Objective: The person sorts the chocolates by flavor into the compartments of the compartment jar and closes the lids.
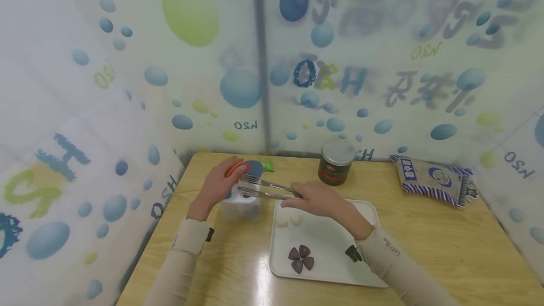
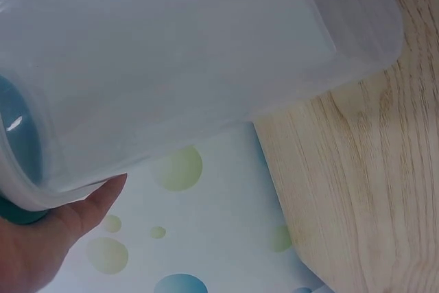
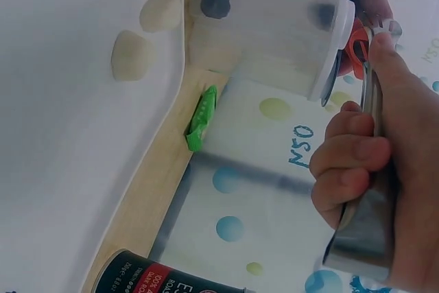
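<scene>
My left hand [image 1: 218, 183] grips the blue lid [image 1: 256, 168] of a translucent plastic container [image 1: 241, 209], by an orange-red part [image 3: 357, 49]. In the left wrist view one of its fingers lies along the container's side under the white rim [image 2: 41, 195]. My right hand [image 1: 316, 197] holds metal tongs [image 1: 269, 185], fingers wrapped round the arms. The tips of the tongs are parted, close over the container's mouth. Dark round pieces [image 3: 215, 5] show through the container wall.
Right of the container lies a white tray [image 1: 331, 272] with two pale lumps [image 1: 289, 221] and several dark purple wedges [image 1: 301, 259]. Behind are a green packet [image 1: 267, 164], an espresso tin [image 1: 335, 164] and a blue-striped bag [image 1: 433, 181]. Printed walls enclose the wooden table [image 1: 229, 268].
</scene>
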Demonstrator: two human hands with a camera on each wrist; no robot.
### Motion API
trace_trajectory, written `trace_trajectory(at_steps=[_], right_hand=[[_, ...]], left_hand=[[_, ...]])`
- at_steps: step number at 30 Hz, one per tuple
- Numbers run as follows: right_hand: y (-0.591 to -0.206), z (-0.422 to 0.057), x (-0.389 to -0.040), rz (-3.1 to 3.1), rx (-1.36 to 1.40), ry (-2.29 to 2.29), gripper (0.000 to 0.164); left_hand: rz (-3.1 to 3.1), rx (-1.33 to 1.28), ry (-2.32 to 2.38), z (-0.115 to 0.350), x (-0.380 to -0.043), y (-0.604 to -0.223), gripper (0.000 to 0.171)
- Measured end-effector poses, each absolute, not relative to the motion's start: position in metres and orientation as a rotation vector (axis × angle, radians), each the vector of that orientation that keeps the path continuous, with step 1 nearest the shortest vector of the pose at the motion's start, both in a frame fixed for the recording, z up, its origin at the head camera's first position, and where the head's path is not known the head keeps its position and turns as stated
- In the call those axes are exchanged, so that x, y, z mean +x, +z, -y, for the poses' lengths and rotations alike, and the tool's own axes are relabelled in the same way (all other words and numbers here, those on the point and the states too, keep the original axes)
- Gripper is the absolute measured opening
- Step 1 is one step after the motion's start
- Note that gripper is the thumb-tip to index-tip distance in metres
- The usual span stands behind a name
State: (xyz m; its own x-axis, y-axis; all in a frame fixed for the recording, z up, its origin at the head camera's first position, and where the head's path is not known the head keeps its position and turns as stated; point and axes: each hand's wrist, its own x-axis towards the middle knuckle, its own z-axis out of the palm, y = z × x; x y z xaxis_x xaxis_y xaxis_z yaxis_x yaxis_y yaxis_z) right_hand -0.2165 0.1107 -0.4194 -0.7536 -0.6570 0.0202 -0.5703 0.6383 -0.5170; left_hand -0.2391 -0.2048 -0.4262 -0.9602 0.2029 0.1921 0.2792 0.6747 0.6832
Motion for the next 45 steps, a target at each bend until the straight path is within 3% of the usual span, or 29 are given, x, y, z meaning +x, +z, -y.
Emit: trace_trajectory(at_steps=[16, 34, 45], right_hand=[[-0.460, -0.170, -0.192, -2.758, -0.659, -0.763, 0.053], [-0.504, -0.260, -0.145, -2.784, -0.204, -0.847, 0.049], [-0.519, -0.306, -0.126, -2.778, -0.090, -0.765, 0.053]], left_hand=[[2.746, -0.419, -1.209, 0.203, -0.238, -0.432, 0.047], [2.757, -0.446, -1.216, 0.204, -0.239, -0.428, 0.051], [2.764, -0.424, -1.236, 0.204, -0.240, -0.426, 0.049]])
